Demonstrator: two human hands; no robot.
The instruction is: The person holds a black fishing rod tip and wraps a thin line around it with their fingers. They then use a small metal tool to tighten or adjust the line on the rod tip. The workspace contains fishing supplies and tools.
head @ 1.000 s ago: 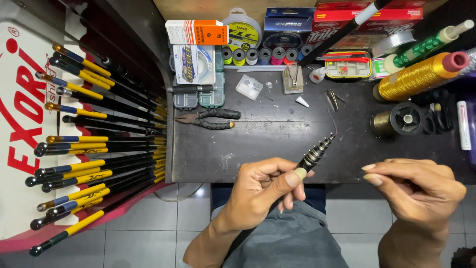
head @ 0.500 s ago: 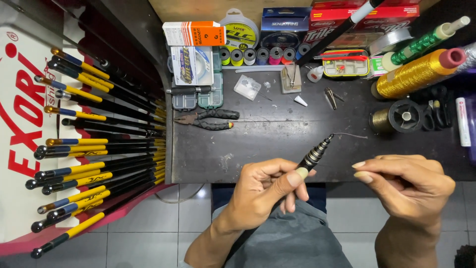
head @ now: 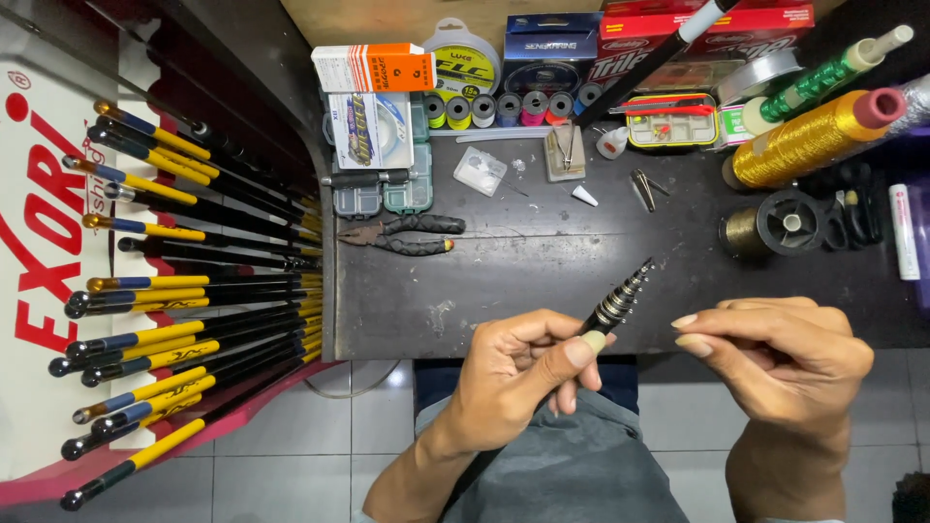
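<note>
Along the frame's top edge, small clear compartment boxes (head: 385, 198) and a row of thread spools (head: 504, 108) crowded the dark workbench (head: 504, 281), pliers (head: 402, 235) lying below them. A rack of black-and-yellow rods (head: 184, 320) filled the left side. Low centre, the left hand (head: 518, 373) gripped a collapsed telescopic rod (head: 620, 302) over the bench's near edge. The right hand (head: 785, 353) sat just beside its tip, fingers pinched together, over grey floor tiles.
</note>
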